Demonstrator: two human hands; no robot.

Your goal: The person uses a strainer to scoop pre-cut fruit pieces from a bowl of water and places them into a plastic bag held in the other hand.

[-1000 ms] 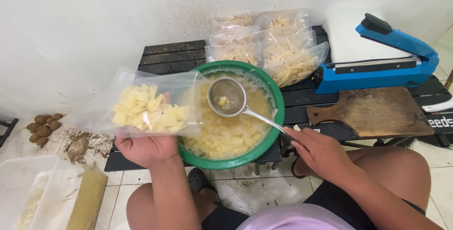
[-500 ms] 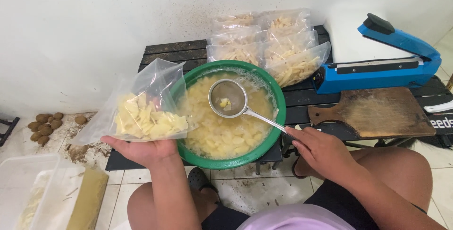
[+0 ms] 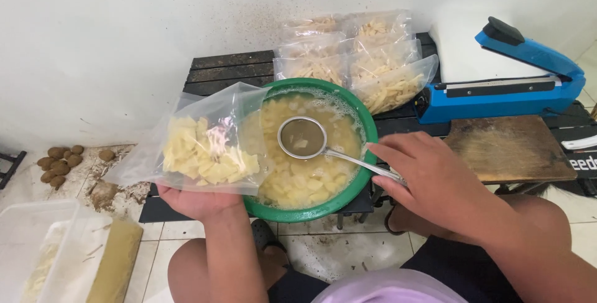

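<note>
Left hand (image 3: 198, 200), fingers curled up from beneath and clamped on the lower edge of a clear plastic bag (image 3: 199, 141), palm cupped under the load so the weight of pale yellow potato pieces (image 3: 205, 153) rests on the hand rather than pulling at the thin film. Bag tilted, mouth toward the right, lying just over the left rim of the green basin (image 3: 367, 130), presumably so anything dropped or dripping falls back inside. Right hand (image 3: 429, 181), fingers closed around the handle of a wire-mesh skimmer (image 3: 302, 137), held low at the near right of the basin; skimmer bowl over the middle of the cloudy water, almost empty, only a scrap or two in it, mesh likely chosen to let water drain. More cut pieces floating in the basin, itself on a dark slatted counter (image 3: 227, 69). Beyond, at the far side, filled bags (image 3: 360, 60) stacked against the white wall. To the right, a blue heat sealer (image 3: 510, 85), and nearer, a wooden board (image 3: 507, 147). Far left on the floor, small brown tubers (image 3: 59, 163); near left, a white tub (image 3: 34, 247).
</note>
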